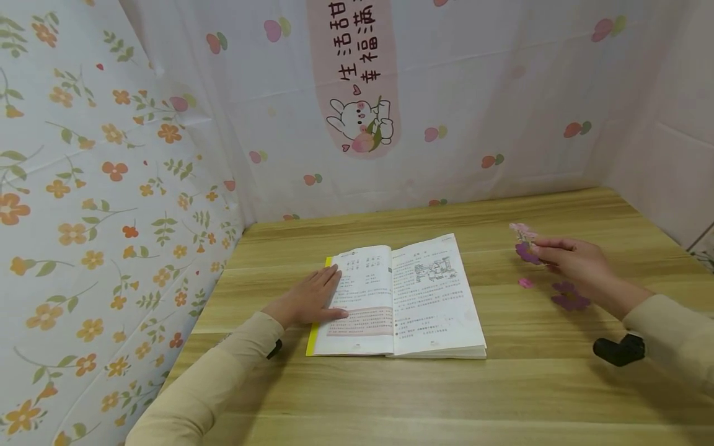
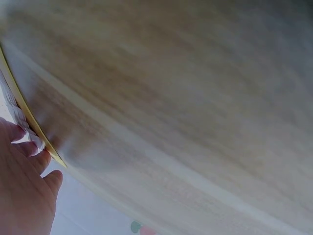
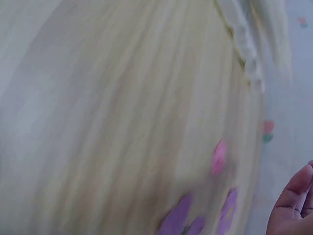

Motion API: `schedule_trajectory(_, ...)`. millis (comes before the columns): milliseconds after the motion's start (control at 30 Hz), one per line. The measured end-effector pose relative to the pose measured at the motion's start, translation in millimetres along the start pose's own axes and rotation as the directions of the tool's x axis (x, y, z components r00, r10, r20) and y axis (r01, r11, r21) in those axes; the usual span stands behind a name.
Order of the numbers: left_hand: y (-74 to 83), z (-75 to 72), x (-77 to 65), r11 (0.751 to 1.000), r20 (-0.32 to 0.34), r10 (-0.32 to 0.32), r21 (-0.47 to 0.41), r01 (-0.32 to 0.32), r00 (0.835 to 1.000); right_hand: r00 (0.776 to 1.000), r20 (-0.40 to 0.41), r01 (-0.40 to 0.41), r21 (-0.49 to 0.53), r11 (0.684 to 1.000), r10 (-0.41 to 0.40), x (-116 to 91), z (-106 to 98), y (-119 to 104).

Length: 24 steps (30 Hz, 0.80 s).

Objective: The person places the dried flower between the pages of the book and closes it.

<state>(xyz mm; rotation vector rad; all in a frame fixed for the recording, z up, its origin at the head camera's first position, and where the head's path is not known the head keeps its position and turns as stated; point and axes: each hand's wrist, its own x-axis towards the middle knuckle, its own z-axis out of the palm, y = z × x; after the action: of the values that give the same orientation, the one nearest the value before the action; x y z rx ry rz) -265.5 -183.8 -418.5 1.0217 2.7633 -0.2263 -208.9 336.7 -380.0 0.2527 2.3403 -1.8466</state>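
Note:
An open book (image 1: 429, 310) with a yellow cover edge lies on the wooden table. My left hand (image 1: 307, 300) rests on its left page, fingers extended and thumb spread near the pink text box. In the left wrist view, the fingers of the left hand (image 2: 24, 181) lie at the book's yellow edge (image 2: 29, 115). To the right of the book, my right hand (image 1: 577, 263) pinches a flower sprig with pale pink blossoms (image 1: 523, 231) and a purple one (image 1: 527, 253). The right wrist view catches only part of the right hand (image 3: 293, 205) at its edge.
Below my right hand, a small pink flower (image 1: 525, 283) and a larger purple flower (image 1: 570, 297) lie on the table (image 1: 346, 402). Patterned cloth (image 1: 474, 93) hangs behind the table, and flowered cloth (image 1: 100, 204) hangs on the left.

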Motion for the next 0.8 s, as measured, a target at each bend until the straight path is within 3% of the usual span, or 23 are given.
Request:
schedule_trajectory(167,0.2,-1.0,-1.3,1.000,-0.010,0.012,-0.002,-0.012,1.000,0.999,0.047,0.023,0.089,0.996,-0.027,4,24,-20)
schedule_trajectory(433,0.2,0.5,0.4,1.000,-0.008,0.001,-0.001,-0.001,1.000,0.992,0.082,0.091,0.096,0.991,-0.099,3,62,-43)
schedule_trajectory(800,-2.0,3.3,1.0,1.000,-0.006,-0.004,-0.002,0.004,1.000,0.982,0.158,0.093,0.098,0.991,-0.107,6,110,-61)
